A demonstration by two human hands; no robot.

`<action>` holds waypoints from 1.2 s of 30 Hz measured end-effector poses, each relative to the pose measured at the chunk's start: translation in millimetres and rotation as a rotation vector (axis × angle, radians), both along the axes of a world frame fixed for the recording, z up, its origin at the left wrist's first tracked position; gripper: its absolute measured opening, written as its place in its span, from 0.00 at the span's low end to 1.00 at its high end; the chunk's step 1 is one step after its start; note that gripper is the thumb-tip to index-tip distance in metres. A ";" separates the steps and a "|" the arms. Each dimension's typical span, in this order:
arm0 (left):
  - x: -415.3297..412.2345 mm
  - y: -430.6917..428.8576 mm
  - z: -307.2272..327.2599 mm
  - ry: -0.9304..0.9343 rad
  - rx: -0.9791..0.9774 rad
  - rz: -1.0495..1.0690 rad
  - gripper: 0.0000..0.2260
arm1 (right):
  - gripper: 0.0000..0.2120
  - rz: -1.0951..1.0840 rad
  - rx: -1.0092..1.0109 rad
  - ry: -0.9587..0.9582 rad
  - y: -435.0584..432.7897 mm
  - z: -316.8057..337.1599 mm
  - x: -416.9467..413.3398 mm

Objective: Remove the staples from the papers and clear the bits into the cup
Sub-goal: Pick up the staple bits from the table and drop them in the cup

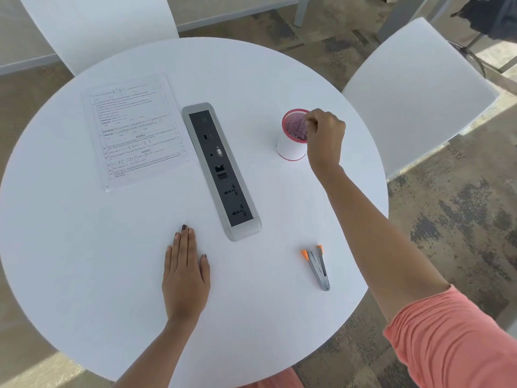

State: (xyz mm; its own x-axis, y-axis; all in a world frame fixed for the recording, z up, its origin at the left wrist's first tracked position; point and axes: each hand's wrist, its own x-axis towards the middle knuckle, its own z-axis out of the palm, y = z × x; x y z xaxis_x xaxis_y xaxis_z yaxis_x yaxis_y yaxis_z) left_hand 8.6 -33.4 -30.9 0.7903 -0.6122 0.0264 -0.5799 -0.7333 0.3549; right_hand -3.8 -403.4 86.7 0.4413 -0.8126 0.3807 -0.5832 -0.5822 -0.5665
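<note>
Currently the right hand [326,135] bunches fingers at the pink-rimmed cup [289,149].

A round white worktop [84,247] carries printed papers [134,133] at the far left, a grey socket strip [221,169] down its middle, an upright cup [289,148] at the far right, and a staple remover [319,267] near the right edge. The left hand [186,275] lies flat on it, near the strip's end.

Right hand [324,133] curled over cup [291,148], centre right; left hand [186,275] flat on counter [98,261], bottom centre; papers [134,130] upper left.
</note>
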 end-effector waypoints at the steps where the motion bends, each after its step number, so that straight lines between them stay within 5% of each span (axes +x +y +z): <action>1: -0.1 0.1 0.0 0.001 -0.001 0.001 0.25 | 0.12 0.005 0.010 -0.013 1.1 -0.6 -1.6; 11: 0.2 -0.3 -0.8 0.000 0.001 -0.001 0.26 | 0.13 0.004 -0.009 -0.107 74.8 -22.4 -48.8; 16: 0.2 -0.9 0.0 -0.007 -0.008 0.000 0.26 | 0.24 0.076 0.132 0.237 152.2 -67.2 -70.5; 26: -0.7 -0.6 1.4 -0.017 -0.026 -0.004 0.25 | 0.27 0.184 0.080 0.760 188.2 -92.8 -96.6; 36: -0.7 0.4 0.4 0.002 -0.043 -0.012 0.26 | 0.27 0.178 0.130 0.624 167.6 -82.8 -111.2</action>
